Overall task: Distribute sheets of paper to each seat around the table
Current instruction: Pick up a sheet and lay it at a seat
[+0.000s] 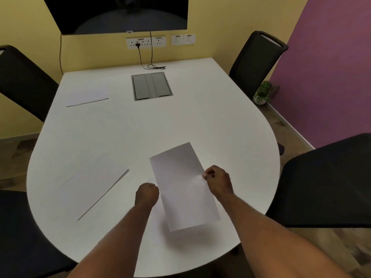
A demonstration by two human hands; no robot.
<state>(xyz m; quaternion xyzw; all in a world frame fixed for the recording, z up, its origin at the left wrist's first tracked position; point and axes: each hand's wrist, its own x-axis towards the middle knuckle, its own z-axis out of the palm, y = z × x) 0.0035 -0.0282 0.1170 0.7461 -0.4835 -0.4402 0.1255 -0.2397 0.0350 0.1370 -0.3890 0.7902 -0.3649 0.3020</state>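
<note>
**Three sheets in view, four chairs round a white table**

Three sheets of paper show. One sheet is held above the near end of the table, tilted, its long side running away from the person. The right hand pinches its right edge between thumb and fingers. The left hand is curled closed at the sheet's left edge; whether it grips the paper cannot be told, since the fingers are hidden. A second sheet lies flat at the near left, and a third sheet lies flat at the far left, each before a chair (both are nearly as pale as the tabletop, marked mainly by a thin shadowed edge).

Four dark chairs stand round: far left, near left, far right, near right. The right half of the table is bare.

The table is smooth and matt, straight at the wall and rounded at the near end. One grey cable hatch with two flaps sits near the far edge, with a black cable beyond it. A small potted plant stands on the floor at the right.
</note>
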